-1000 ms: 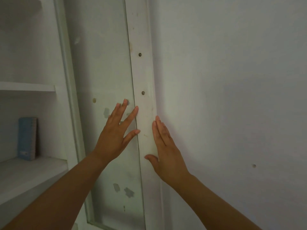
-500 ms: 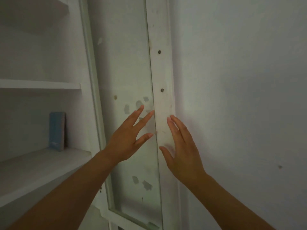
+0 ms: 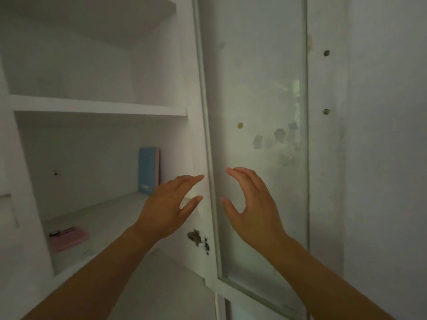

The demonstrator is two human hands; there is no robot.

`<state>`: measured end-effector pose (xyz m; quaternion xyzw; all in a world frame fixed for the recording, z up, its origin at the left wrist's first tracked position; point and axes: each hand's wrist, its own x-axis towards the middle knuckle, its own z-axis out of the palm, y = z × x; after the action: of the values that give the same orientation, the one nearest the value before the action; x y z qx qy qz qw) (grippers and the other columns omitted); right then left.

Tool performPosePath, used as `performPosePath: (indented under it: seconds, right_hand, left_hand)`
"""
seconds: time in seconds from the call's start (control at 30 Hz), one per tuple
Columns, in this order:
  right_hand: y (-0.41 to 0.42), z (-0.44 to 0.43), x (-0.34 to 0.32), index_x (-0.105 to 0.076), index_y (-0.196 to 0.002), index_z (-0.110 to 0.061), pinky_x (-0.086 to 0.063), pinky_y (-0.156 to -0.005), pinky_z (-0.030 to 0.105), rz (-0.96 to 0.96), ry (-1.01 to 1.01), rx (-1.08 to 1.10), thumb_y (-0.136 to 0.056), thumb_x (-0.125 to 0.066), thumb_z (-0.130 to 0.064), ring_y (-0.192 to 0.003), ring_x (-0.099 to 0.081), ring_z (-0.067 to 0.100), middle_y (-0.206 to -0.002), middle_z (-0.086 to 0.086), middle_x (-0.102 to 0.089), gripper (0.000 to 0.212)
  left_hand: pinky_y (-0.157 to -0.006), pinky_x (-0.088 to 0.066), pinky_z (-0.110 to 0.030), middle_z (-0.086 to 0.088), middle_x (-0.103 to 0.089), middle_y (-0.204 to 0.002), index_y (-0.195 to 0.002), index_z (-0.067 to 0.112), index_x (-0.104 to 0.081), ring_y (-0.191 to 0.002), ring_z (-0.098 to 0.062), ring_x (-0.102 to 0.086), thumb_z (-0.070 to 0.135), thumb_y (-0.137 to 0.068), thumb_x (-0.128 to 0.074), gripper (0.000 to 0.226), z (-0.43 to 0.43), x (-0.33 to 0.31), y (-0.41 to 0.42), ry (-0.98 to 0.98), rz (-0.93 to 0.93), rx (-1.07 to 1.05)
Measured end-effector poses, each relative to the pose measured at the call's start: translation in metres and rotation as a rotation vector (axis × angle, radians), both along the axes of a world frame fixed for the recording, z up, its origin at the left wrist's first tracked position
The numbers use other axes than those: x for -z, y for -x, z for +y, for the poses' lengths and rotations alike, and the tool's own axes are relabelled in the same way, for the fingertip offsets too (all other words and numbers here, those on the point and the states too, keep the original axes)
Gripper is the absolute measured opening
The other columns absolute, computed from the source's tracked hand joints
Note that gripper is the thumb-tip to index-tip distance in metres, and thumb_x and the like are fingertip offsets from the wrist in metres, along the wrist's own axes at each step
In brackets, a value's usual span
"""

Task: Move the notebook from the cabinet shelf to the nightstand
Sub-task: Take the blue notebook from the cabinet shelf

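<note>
A blue notebook point(image 3: 148, 170) stands upright against the back wall of the white cabinet's lower shelf point(image 3: 111, 218). My left hand point(image 3: 168, 206) hovers in front of the shelf opening, just right of and below the notebook, fingers spread and holding nothing. Beside it my right hand point(image 3: 251, 211) is raised in front of the open glass cabinet door point(image 3: 258, 112), fingers curved and apart, also holding nothing. The nightstand is not in view.
A pink flat object point(image 3: 68, 239) with a small dark item on it lies at the shelf's front left. An upper shelf board point(image 3: 99, 107) runs above. A worn metal latch point(image 3: 198, 239) sits on the door frame. A white wall point(image 3: 388, 158) fills the right side.
The view has swung left, so the shelf interior and the pink object now show. Both hands have left the door frame and moved left toward the shelf opening, fingers now curled.
</note>
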<state>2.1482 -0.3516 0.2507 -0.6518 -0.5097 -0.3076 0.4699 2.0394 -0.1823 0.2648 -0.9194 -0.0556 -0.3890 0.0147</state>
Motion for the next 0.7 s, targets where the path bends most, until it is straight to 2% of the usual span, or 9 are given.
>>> performPosePath:
  seconds: [0.07, 0.2, 0.33, 0.43, 0.5, 0.6, 0.7]
  right_hand:
    - [0.009, 0.023, 0.004, -0.042, -0.132, -0.020, -0.028, -0.100, 0.017, 0.006, 0.018, -0.026, -0.086, -0.058, -0.029, -0.124, -0.041, 0.011, -0.135, -0.002, -0.045, 0.050]
    - [0.025, 0.067, 0.013, -0.042, -0.132, -0.021, -0.025, -0.098, 0.011, 0.039, 0.013, -0.095, -0.085, -0.062, -0.025, -0.120, -0.038, 0.003, -0.134, -0.003, -0.045, 0.051]
    - [0.039, 0.105, 0.023, -0.041, -0.133, -0.021, -0.034, -0.097, 0.019, 0.068, 0.020, -0.172, -0.086, -0.062, -0.026, -0.120, -0.042, 0.008, -0.135, -0.003, -0.043, 0.052]
    - [0.044, 0.130, 0.029, -0.040, -0.134, -0.020, -0.043, -0.097, 0.028, 0.102, 0.040, -0.209, -0.086, -0.061, -0.030, -0.119, -0.045, 0.012, -0.137, -0.002, -0.042, 0.054]
    - [0.043, 0.146, 0.031, -0.040, -0.135, -0.018, -0.045, -0.096, 0.032, 0.102, 0.052, -0.219, -0.085, -0.060, -0.031, -0.118, -0.046, 0.014, -0.137, -0.001, -0.042, 0.055]
    - [0.036, 0.170, 0.030, -0.041, -0.134, -0.017, -0.046, -0.094, 0.029, 0.117, 0.042, -0.248, -0.085, -0.062, -0.027, -0.114, -0.047, 0.012, -0.134, 0.000, -0.043, 0.054]
    - [0.024, 0.195, 0.027, -0.042, -0.132, -0.016, -0.045, -0.093, 0.025, 0.148, 0.020, -0.280, -0.085, -0.064, -0.022, -0.112, -0.046, 0.009, -0.131, 0.001, -0.045, 0.053]
  left_hand:
    - [-0.095, -0.034, -0.026, 0.007, -0.050, -0.133, -0.136, 0.038, -0.034, -0.119, -0.011, -0.046, 0.056, -0.088, -0.029, 0.052, 0.018, 0.001, 0.017, -0.008, -0.001, -0.041]
    - [-0.100, -0.036, -0.028, 0.005, -0.050, -0.135, -0.136, 0.035, -0.036, -0.122, -0.015, -0.046, 0.065, -0.085, -0.020, 0.061, 0.057, 0.007, 0.045, 0.018, 0.010, -0.102]
    - [-0.099, -0.032, -0.022, 0.008, -0.045, -0.138, -0.137, 0.035, -0.034, -0.125, -0.011, -0.042, 0.065, -0.080, -0.023, 0.065, 0.091, 0.019, 0.061, 0.076, 0.022, -0.158]
    - [-0.104, -0.037, -0.031, 0.009, -0.041, -0.141, -0.138, 0.037, -0.032, -0.128, -0.010, -0.039, 0.064, -0.081, -0.026, 0.064, 0.112, 0.029, 0.066, 0.126, 0.019, -0.183]
    - [-0.105, -0.037, -0.035, 0.007, -0.039, -0.144, -0.140, 0.036, -0.029, -0.130, -0.010, -0.037, 0.060, -0.085, -0.034, 0.060, 0.120, 0.033, 0.067, 0.164, 0.004, -0.197]
    - [-0.105, -0.037, -0.034, 0.007, -0.040, -0.142, -0.140, 0.038, -0.029, -0.129, -0.010, -0.038, 0.049, -0.089, -0.041, 0.053, 0.126, 0.034, 0.062, 0.205, -0.042, -0.174]
    - [-0.104, -0.035, -0.030, 0.007, -0.040, -0.142, -0.139, 0.036, -0.030, -0.129, -0.010, -0.038, 0.049, -0.089, -0.042, 0.054, 0.133, 0.031, 0.052, 0.207, -0.095, -0.174]
